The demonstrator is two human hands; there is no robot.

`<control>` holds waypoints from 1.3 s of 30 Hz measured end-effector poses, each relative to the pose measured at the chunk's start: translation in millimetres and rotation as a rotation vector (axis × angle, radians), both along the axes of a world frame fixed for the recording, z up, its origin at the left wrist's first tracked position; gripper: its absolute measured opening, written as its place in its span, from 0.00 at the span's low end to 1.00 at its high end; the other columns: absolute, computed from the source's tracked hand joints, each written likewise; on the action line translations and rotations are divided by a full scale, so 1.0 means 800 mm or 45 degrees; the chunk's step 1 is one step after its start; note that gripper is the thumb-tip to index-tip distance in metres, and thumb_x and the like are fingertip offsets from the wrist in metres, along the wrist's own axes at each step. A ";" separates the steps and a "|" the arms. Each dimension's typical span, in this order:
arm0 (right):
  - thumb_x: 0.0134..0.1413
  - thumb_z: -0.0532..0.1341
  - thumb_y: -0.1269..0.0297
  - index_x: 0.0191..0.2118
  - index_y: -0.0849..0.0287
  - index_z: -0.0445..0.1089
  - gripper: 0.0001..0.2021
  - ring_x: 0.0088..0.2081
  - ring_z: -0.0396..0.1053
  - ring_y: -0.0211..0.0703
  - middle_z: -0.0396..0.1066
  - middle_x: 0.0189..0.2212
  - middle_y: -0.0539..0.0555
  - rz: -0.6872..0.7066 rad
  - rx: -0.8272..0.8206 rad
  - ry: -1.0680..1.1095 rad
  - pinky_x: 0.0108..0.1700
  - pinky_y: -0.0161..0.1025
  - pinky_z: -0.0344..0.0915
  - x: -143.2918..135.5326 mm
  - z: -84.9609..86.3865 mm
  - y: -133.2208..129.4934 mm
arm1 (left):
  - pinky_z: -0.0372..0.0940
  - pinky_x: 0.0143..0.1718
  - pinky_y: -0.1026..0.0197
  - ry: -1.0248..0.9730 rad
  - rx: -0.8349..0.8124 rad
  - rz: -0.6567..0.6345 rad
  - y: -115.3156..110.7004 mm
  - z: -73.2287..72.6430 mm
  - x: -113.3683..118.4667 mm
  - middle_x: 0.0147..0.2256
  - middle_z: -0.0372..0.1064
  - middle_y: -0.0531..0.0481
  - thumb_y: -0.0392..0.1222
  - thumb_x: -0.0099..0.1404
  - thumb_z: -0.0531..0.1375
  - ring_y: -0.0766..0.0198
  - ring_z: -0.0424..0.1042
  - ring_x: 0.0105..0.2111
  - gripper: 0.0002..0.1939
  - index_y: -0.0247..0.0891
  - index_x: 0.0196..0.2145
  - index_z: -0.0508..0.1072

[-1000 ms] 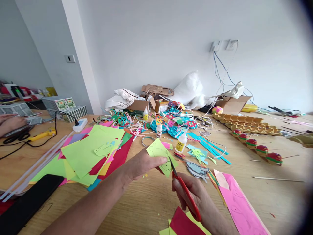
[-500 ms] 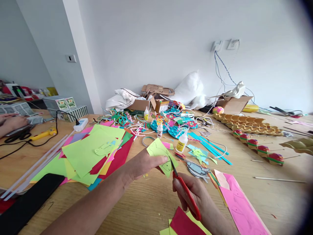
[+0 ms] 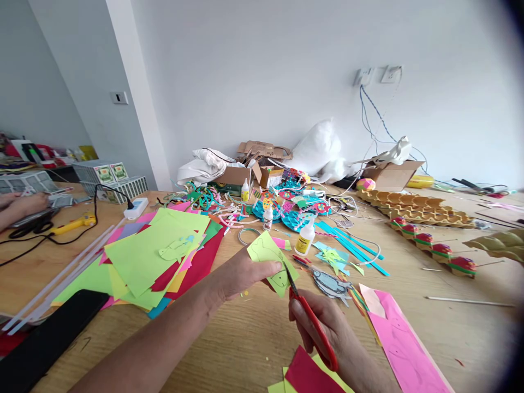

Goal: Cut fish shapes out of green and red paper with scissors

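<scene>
One left hand (image 3: 243, 274) pinches fish-drawn lime-green paper (image 3: 264, 251) at lower centre, one right hand (image 3: 333, 322) gripping red-handled metal scissors (image 3: 314, 321).

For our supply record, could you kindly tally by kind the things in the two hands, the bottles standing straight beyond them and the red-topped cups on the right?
Scissors in the right hand: 1
Yellow-green sheet in the left hand: 1
Bottles: 3
Red-topped cups: 5
Total: 10

A wooden table (image 3: 229, 349) (pale-grained) carries coloured paper (image 3: 139, 254) and white bottles (image 3: 304, 241).
</scene>
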State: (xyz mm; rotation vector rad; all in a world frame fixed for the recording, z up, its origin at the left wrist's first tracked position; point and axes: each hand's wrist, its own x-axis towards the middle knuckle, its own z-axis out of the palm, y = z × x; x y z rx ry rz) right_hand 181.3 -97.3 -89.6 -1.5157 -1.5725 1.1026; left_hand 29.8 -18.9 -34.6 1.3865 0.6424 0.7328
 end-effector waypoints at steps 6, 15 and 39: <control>0.53 0.47 0.47 0.20 0.56 0.55 0.19 0.13 0.53 0.33 0.53 0.10 0.43 -0.003 -0.025 0.011 0.17 0.30 0.46 -0.001 0.002 -0.001 | 0.63 0.31 0.64 -0.045 -0.038 -0.063 0.004 -0.010 -0.002 0.28 0.69 0.53 0.36 0.53 0.59 0.67 0.67 0.29 0.05 0.36 0.31 0.69; 0.53 0.47 0.47 0.21 0.56 0.55 0.19 0.13 0.52 0.32 0.53 0.10 0.43 -0.005 -0.027 0.001 0.16 0.30 0.46 0.000 0.001 0.000 | 0.62 0.32 0.63 -0.038 -0.016 -0.062 0.006 -0.009 -0.005 0.29 0.68 0.52 0.39 0.52 0.61 0.66 0.66 0.29 0.10 0.35 0.33 0.69; 0.51 0.49 0.45 0.20 0.56 0.55 0.20 0.12 0.53 0.32 0.52 0.09 0.43 -0.041 -0.030 0.011 0.15 0.30 0.45 0.000 -0.008 0.003 | 0.61 0.20 0.68 0.084 0.064 -0.131 0.010 -0.011 -0.006 0.22 0.66 0.51 0.45 0.56 0.58 0.71 0.65 0.19 0.11 0.33 0.26 0.68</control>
